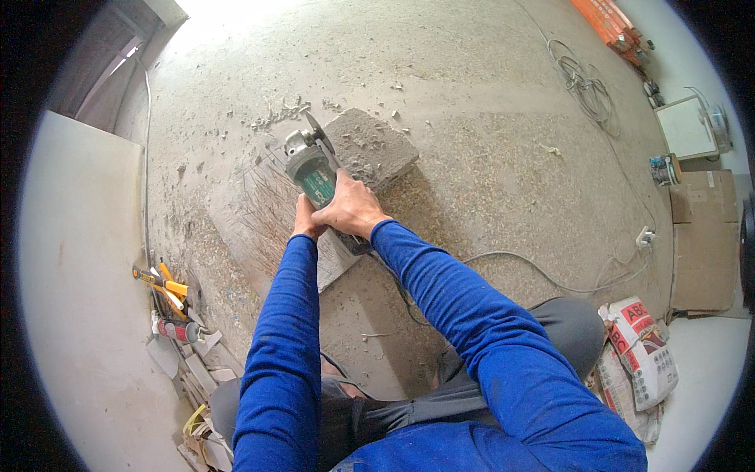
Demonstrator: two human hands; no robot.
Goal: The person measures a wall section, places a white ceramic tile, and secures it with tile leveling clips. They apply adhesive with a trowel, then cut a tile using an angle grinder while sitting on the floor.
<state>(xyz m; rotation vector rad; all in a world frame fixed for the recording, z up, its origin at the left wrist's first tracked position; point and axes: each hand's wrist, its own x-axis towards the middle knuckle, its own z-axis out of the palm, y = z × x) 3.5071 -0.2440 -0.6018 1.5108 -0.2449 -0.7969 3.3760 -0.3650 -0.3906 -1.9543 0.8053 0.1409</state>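
Both my hands are on a green angle grinder (pixel 317 181) with a metal gear head and a thin disc at its far end. My right hand (pixel 355 206) wraps over the right side of its body. My left hand (pixel 307 215) grips the left side, its fingers partly hidden behind the tool. The disc stands on edge beside a dusty grey slab (pixel 397 161) with crumbs on top; whether it touches cannot be made out. Below the grinder lies a pale board (pixel 255 224) scored with many dark lines.
A cable (pixel 543 277) runs right to a socket block (pixel 645 236). More cable (pixel 586 90) lies coiled farther off. Hand tools (pixel 167 287) and offcuts lie along the left wall. Printed bags (pixel 641 354) and a cardboard box (pixel 704 252) stand at the right. Rubble (pixel 279 114) lies beyond the grinder.
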